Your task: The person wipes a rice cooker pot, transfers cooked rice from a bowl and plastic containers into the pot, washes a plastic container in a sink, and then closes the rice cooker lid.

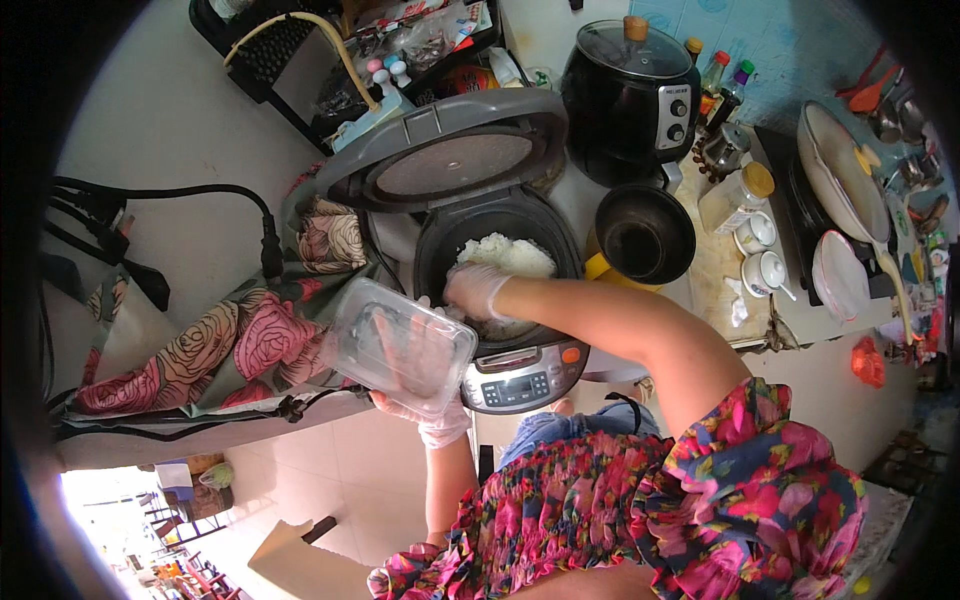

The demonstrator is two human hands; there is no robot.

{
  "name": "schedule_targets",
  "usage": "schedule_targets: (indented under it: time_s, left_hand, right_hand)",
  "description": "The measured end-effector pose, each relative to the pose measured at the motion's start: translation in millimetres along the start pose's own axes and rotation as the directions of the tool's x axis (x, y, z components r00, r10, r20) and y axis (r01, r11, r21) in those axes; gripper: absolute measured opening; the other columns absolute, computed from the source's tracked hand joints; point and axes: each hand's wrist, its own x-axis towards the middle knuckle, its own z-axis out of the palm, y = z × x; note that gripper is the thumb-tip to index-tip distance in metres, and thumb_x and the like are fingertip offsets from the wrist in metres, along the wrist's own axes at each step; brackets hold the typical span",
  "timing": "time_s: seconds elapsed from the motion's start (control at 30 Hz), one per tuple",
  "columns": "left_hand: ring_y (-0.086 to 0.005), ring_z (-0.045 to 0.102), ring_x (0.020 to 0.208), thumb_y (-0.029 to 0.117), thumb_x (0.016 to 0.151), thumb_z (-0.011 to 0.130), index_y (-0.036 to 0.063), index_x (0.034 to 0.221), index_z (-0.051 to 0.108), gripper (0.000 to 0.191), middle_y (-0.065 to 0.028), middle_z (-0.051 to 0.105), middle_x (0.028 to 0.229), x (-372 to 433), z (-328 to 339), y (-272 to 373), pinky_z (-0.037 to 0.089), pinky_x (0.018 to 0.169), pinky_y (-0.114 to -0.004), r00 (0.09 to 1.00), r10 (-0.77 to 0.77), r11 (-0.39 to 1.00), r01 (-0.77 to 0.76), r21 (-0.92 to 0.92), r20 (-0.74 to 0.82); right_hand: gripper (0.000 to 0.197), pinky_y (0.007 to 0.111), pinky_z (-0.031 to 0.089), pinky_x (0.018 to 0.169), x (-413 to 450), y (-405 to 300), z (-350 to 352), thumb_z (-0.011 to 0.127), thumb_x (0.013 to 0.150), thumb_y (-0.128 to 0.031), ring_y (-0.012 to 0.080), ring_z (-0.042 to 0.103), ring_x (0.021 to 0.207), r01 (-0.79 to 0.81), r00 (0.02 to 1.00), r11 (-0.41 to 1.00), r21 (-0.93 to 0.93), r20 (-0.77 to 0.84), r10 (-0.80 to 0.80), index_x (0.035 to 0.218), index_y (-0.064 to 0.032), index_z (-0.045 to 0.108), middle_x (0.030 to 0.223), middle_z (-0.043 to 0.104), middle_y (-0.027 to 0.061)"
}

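My left hand, in a thin clear glove, holds a clear plastic food container from beneath. The container is tilted beside the rice cooker and looks empty. My right hand, gloved as well, reaches inside the rice cooker. Its fingers are down against the white cooked rice, and the fingertips are hidden, so I cannot tell whether they grip any. The cooker's hinged lid stands raised at the back, and its front bears a display and buttons.
A black air fryer stands behind on the right, with a dark round pot before it. Farther right are a lidded glass jar, white condiment pots and a frying pan. Floral cloth and black power cords lie left.
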Motion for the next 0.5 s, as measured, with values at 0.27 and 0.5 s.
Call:
schedule_targets:
  time_s: [0.27,0.5]
  left_hand:
    - [-0.0385,0.037,0.124,0.072,0.064,0.057,0.018,0.144,0.02,0.104,-0.0286,0.028,0.138,-3.3,4.3,-2.0,0.036,0.098,-0.051,0.998,0.013,0.996,-0.007,0.089,-0.063]
    - [-0.0389,0.038,0.123,0.072,0.064,0.057,0.0188,0.144,0.018,0.104,-0.0267,0.028,0.139,-4.8,3.1,-1.1,0.036,0.098,-0.05,0.998,-0.005,0.998,0.008,0.054,-0.063]
  right_hand:
    - [0.016,0.042,0.049,0.074,-10.4,19.7,-20.0,0.055,0.073,-0.01,0.0349,0.061,0.086,0.216,0.972,0.975,0.044,-0.1,-0.211,0.085,-0.0051,0.064,0.091,0.062,0.0169]
    - [0.024,0.042,0.049,0.078,-16.2,31.6,-56.5,0.058,0.074,-0.018,0.035,0.06,0.093,-0.007,0.997,0.998,-0.068,0.077,0.012,0.093,-0.0038,0.063,0.096,0.062,0.0194]
